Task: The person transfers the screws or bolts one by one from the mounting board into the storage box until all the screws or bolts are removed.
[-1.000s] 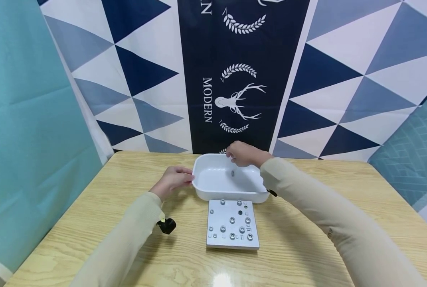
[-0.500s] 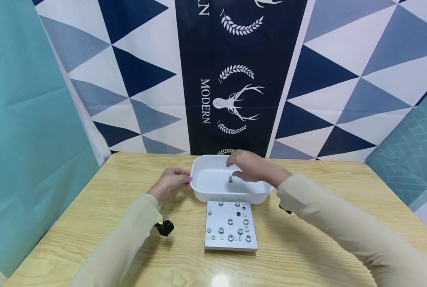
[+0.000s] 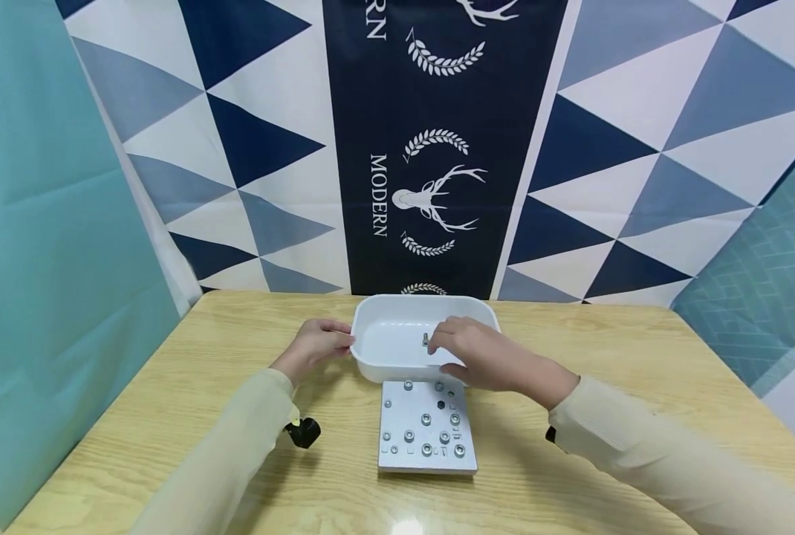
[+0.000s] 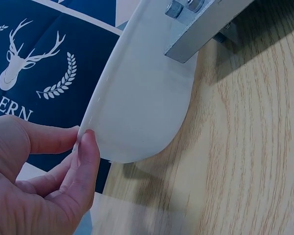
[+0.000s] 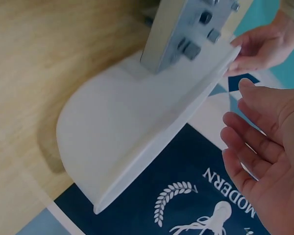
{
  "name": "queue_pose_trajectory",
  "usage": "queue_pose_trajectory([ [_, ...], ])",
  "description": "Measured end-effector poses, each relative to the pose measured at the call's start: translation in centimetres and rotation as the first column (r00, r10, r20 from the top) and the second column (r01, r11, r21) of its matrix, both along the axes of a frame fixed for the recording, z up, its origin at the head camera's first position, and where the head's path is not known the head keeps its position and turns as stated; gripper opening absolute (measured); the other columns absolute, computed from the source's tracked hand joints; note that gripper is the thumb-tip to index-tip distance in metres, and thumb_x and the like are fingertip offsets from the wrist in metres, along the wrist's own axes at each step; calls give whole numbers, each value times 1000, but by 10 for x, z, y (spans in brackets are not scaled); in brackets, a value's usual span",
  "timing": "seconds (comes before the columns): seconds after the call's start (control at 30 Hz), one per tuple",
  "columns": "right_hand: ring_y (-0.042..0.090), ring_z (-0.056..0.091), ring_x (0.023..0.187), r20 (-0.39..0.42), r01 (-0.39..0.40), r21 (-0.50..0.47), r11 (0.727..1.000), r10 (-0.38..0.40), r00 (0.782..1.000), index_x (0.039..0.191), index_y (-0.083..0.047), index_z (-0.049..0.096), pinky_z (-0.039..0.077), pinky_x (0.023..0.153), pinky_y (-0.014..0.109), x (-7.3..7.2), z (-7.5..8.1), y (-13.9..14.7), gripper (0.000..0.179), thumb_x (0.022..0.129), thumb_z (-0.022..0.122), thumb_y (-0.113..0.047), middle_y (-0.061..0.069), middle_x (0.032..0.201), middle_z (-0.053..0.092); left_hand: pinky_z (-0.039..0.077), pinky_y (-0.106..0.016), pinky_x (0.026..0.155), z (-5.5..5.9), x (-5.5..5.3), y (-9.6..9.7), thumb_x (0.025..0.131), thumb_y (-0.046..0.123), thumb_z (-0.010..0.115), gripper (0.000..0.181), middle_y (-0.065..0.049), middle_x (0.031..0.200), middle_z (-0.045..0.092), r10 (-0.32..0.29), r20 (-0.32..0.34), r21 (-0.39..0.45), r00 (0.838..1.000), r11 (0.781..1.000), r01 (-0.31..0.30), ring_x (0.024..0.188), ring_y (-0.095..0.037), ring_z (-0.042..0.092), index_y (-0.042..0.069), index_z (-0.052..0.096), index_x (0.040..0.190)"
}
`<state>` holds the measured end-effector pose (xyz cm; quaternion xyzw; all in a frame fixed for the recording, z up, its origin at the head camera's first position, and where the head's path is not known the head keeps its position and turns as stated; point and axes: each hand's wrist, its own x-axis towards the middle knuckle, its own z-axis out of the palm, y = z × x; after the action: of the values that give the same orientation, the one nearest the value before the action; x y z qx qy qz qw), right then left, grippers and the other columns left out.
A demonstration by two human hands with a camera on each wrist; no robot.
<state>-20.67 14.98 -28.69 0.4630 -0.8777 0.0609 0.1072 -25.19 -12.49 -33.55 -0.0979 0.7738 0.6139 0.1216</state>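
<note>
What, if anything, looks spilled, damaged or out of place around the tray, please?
Nothing clearly stands out: the tray sits upright, the left hand gripping it, and the metal plate is just in front. One small bolt inside the tray hardly looks odd.

Screened-off workspace; patterned cloth (image 3: 417, 148) hangs behind a wooden table (image 3: 333, 483); teal sheet (image 3: 56, 260) alongside.

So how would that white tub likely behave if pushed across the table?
The white tub looks fairly stiff: it shows no visible bend where the left hand pinches it. Being low and wide, it would probably slide rather than tip. The small metal piece inside could shift or roll.
</note>
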Motion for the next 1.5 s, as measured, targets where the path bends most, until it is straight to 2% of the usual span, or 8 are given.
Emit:
queue_pose_trajectory([
  [0.27, 11, 61, 92, 20, -6, -2, 1000, 6, 1000, 100, -11, 69, 56, 85, 28, 22, -10, 5, 26, 76, 80, -12, -2, 97, 69, 59, -26, 81, -1, 0, 0, 87, 0, 65, 30, -11, 97, 63, 5, 5, 1, 1000, 1000, -5, 72, -10, 61, -8, 61, 116],
  [0.43, 7, 60, 89, 5, -27, -2, 1000, 27, 1000, 97, -14, 69, 55, 81, 25, 29, -16, 10, 26, 74, 81, -12, -5, 95, 68, 59, -29, 85, 0, 0, -1, 88, 1, 65, 30, -12, 100, 62, 1, 11, 8, 1000, 1000, -1, 73, -10, 61, -7, 61, 116],
  [0.63, 7, 59, 91, 39, -36, 9, 999, 35, 999, 97, -15, 68, 55, 82, 25, 35, -21, 15, 25, 76, 80, -10, -7, 97, 68, 57, -33, 91, 0, -1, -2, 89, 4, 65, 30, -15, 108, 61, 1, 24, 0, 1000, 1000, -1, 77, -12, 62, -5, 61, 117],
  [0.93, 8, 59, 91, 38, -65, 50, 997, 63, 997, 95, -16, 68, 55, 82, 26, 45, -25, 17, 25, 74, 80, -8, -6, 95, 66, 59, -23, 77, 1, -1, -2, 89, 5, 65, 30, -16, 112, 61, -5, 14, -13, 1000, 1000, 5, 80, -14, 63, -4, 62, 117],
  [1.2, 8, 58, 91, 20, -70, 83, 994, 69, 997, 95, -15, 69, 54, 82, 23, 46, -34, 17, 21, 77, 79, -13, -6, 93, 65, 58, -26, 83, 2, 0, -2, 89, 6, 65, 31, -16, 112, 61, -11, 15, -32, 1000, 999, 12, 78, -11, 61, -5, 61, 118],
  [1.5, 8, 59, 90, -3, -69, 79, 994, 70, 998, 94, -15, 70, 55, 82, 23, 46, -38, 17, 18, 78, 77, -13, -5, 92, 66, 56, -33, 93, 3, 0, -2, 90, 8, 65, 31, -17, 118, 60, 0, 49, -55, 999, 998, 2, 81, -13, 61, -2, 62, 119],
])
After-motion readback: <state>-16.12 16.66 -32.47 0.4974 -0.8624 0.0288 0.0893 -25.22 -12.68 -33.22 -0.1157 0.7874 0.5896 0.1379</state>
